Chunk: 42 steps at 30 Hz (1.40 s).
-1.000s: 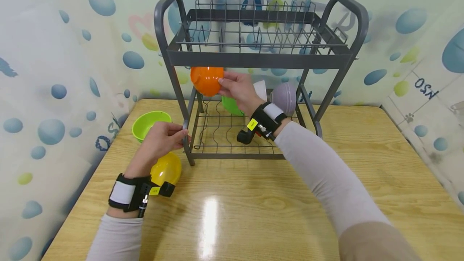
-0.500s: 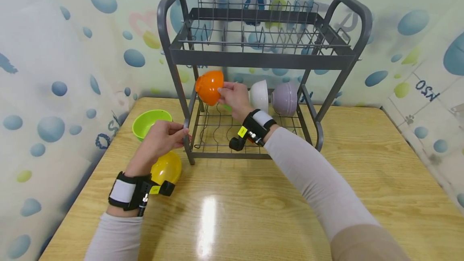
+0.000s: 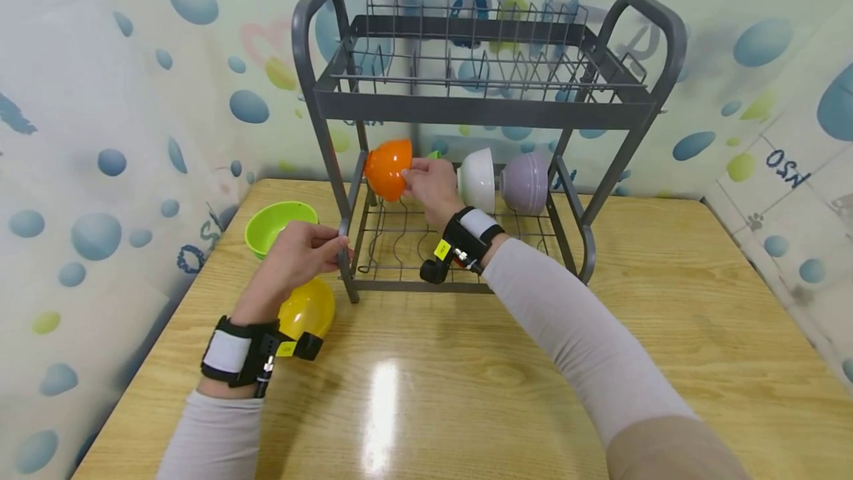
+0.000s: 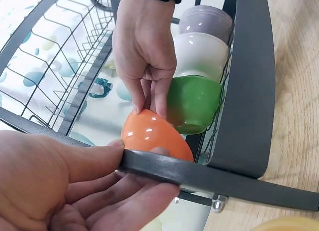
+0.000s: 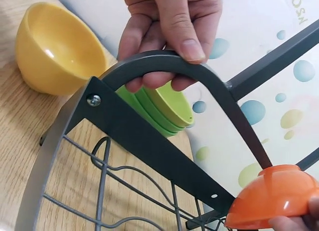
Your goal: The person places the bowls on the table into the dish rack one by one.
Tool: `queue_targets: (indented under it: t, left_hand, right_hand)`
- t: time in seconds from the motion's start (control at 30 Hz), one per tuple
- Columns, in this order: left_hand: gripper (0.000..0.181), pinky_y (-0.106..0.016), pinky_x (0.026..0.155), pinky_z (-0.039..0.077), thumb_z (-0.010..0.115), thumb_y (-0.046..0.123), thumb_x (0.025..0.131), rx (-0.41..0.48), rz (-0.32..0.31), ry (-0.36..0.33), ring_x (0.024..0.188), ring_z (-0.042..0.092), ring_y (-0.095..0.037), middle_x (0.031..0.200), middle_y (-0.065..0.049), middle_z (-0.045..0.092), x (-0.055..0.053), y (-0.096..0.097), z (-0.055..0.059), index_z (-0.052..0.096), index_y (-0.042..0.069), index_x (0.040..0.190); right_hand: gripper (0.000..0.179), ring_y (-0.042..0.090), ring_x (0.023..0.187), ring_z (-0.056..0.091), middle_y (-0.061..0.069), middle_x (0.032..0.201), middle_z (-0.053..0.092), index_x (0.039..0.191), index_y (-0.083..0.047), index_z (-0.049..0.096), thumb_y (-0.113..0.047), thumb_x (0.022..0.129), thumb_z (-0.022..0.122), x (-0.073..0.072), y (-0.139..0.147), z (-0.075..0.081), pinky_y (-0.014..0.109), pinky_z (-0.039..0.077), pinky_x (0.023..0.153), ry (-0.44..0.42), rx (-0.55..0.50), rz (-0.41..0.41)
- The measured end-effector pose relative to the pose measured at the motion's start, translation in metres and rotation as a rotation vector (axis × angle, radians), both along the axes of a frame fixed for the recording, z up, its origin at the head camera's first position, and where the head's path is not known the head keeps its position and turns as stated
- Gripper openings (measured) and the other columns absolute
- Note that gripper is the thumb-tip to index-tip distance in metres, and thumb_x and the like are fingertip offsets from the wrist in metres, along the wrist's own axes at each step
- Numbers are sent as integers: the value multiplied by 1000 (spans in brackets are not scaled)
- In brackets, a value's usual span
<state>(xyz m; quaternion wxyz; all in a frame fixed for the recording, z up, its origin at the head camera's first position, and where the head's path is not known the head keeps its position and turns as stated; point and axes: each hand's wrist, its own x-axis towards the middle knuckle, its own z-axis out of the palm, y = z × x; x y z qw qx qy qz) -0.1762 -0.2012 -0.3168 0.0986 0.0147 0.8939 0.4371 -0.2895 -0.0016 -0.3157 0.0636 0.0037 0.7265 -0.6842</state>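
Observation:
My right hand (image 3: 433,187) pinches the rim of an orange bowl (image 3: 388,169), tilted on its side at the left end of the rack's lower tier. Fingers and thumb of my left hand (image 3: 303,254) grip the curved side bar of the grey dish rack (image 3: 480,108); the right wrist view shows the thumb (image 5: 192,49) over that bar. Beside the orange bowl, a green bowl (image 4: 194,104) stands on its side in the left wrist view, mostly hidden by my right hand in the head view. A white bowl (image 3: 476,180) and a purple bowl (image 3: 524,184) follow in the row.
Left of the rack, a yellow bowl (image 3: 309,310) and light green bowls (image 3: 269,227), stacked in the right wrist view, rest on the wooden table (image 3: 533,391). The rack's upper wire tier (image 3: 466,69) overhangs the lower one. A patterned backdrop rises behind.
My right hand has lowered the orange bowl onto the left of the lower tier, tipping it further sideways. The white bowl has come into fuller view. My left hand stays on the side bar.

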Motion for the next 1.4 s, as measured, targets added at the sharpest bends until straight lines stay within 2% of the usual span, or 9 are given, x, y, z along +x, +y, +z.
queue_targets:
  t: [0.27,0.47,0.63,0.87,1.1,1.4]
  left_hand:
    - [40,-34,82,58,52,29,98,-8,3,-3,91,70,-22,105,-18,71,-2,-1,0,64,-2,120]
    - [41,-34,83,57,52,29,98,-3,-3,-11,92,70,-22,106,-19,71,-1,0,1,63,-2,121]
    - [41,-34,84,57,51,29,99,5,1,-19,92,69,-22,107,-20,70,-1,0,2,62,-3,122]
    - [41,-34,83,57,51,29,99,-5,3,-14,91,70,-21,106,-20,71,-1,0,2,64,-3,120]
    - [40,-34,83,57,51,29,99,-11,-2,-5,90,69,-21,106,-20,70,-1,0,1,64,-3,118]
    - [40,-35,83,57,51,30,99,-13,-4,-10,91,70,-22,106,-20,71,-2,-1,0,65,-3,118]
  right_hand:
    - [33,20,103,67,13,122,67,125,-3,63,-11,92,61,2,-8,-6,31,58,83,48,88,-40]
    - [31,17,97,69,11,114,70,120,-4,66,-12,91,64,2,-11,-12,26,58,76,56,134,-70]
    - [31,16,92,70,11,111,72,121,-4,66,-12,91,63,1,-12,-16,25,58,73,114,204,-73]
    - [34,18,97,69,11,115,70,125,-4,64,-15,93,61,3,-12,-16,26,58,77,197,313,-54]
    - [32,17,94,69,8,110,73,120,-5,67,-19,92,63,3,-12,-17,25,56,77,283,430,-54]
    - [29,13,99,68,4,107,74,114,-8,71,-23,90,65,0,-16,-20,25,55,83,328,533,-85]
